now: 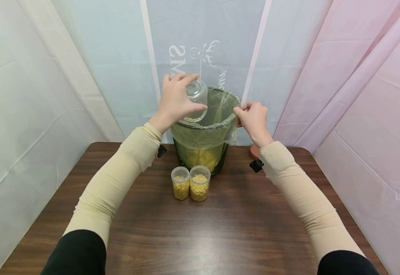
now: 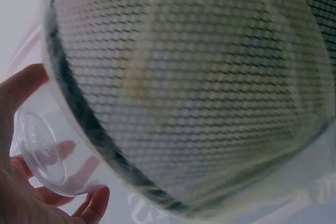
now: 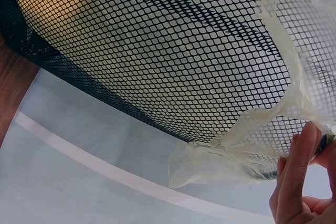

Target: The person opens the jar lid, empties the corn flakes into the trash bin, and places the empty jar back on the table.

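My left hand (image 1: 178, 95) grips a clear plastic jar (image 1: 197, 93), tipped upside down over the left side of a black mesh bin (image 1: 178, 154). A few yellow bits cling near the jar's lowered mouth. In the left wrist view the fingers curl round the jar (image 2: 50, 156) near its base, just outside the rim. A thin translucent yellowish bag (image 1: 200, 138) lines the bin and folds over its rim. With thumb and fingers my right hand (image 1: 255, 119) pinches the bag and rim at the right side. Yellow contents (image 1: 200, 157) show through the mesh low in the bin.
Two clear jars, a left one (image 1: 181, 187) and a right one (image 1: 200, 187), stand side by side before the bin, partly filled with yellow pieces. A reddish round lid (image 1: 254, 151) lies behind the right wrist. The brown wooden table (image 1: 200, 236) ends at hanging curtains.
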Motion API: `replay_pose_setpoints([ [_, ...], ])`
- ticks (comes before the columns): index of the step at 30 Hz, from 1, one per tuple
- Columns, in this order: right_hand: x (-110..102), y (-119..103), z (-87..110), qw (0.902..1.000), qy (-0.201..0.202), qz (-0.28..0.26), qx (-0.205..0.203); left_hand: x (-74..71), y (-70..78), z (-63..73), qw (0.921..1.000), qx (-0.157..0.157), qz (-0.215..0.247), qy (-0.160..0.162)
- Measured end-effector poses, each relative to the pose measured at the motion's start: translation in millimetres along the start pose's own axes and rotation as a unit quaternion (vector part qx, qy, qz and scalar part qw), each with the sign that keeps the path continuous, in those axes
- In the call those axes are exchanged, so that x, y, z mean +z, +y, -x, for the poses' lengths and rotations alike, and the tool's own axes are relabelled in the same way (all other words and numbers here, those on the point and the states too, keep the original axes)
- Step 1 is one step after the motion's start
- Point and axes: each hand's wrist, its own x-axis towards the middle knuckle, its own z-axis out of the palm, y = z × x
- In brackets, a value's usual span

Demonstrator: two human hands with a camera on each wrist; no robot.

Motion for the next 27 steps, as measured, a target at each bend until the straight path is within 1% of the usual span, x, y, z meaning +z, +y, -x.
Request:
replay_pose_setpoints([
  [4, -0.1, 0.1, 0.0, 1.0, 0.001, 0.002, 0.0, 1.3, -4.3, -2.3, 0.9988, -0.046, 0.015, -0.006],
  [7, -0.4, -0.1, 0.1, 1.0, 0.001, 0.002, 0.001, 1.9, -7.7, -4.0, 0.995, -0.088, 0.047, 0.002],
  [10, -0.4, 0.0, 0.2, 1.0, 0.003, 0.007, -0.002, 1.8, -10.5, -4.9, 0.9872, -0.125, 0.097, 0.014],
  [12, -0.5, 0.0, 0.2, 0.9999, 0.005, 0.009, -0.004, 1.1, -11.2, -5.1, 0.9808, -0.151, 0.123, 0.014],
  [14, -0.4, 0.0, 0.1, 0.9999, 0.004, 0.01, -0.003, -0.1, -11.8, -4.5, 0.9748, -0.174, 0.14, 0.01],
  [17, -0.4, -0.1, -0.1, 1.0, 0.002, 0.009, -0.003, -2.0, -11.9, -4.0, 0.9668, -0.206, 0.151, -0.001],
  [20, -0.6, -0.1, -0.2, 0.9999, 0.002, 0.009, -0.004, -3.5, -12.0, -3.8, 0.9621, -0.223, 0.156, -0.01],
  [22, -0.8, -0.1, -0.2, 0.9999, 0.003, 0.009, -0.006, -3.9, -12.3, -4.0, 0.961, -0.225, 0.16, -0.012],
  [24, -1.0, 0.1, -0.2, 0.9999, 0.003, 0.01, -0.006, -4.2, -12.3, -4.0, 0.9613, -0.225, 0.158, -0.017],
  [27, -1.2, 0.2, -0.2, 0.9999, 0.003, 0.011, -0.008, -4.8, -11.5, -4.0, 0.9639, -0.22, 0.149, -0.022],
])
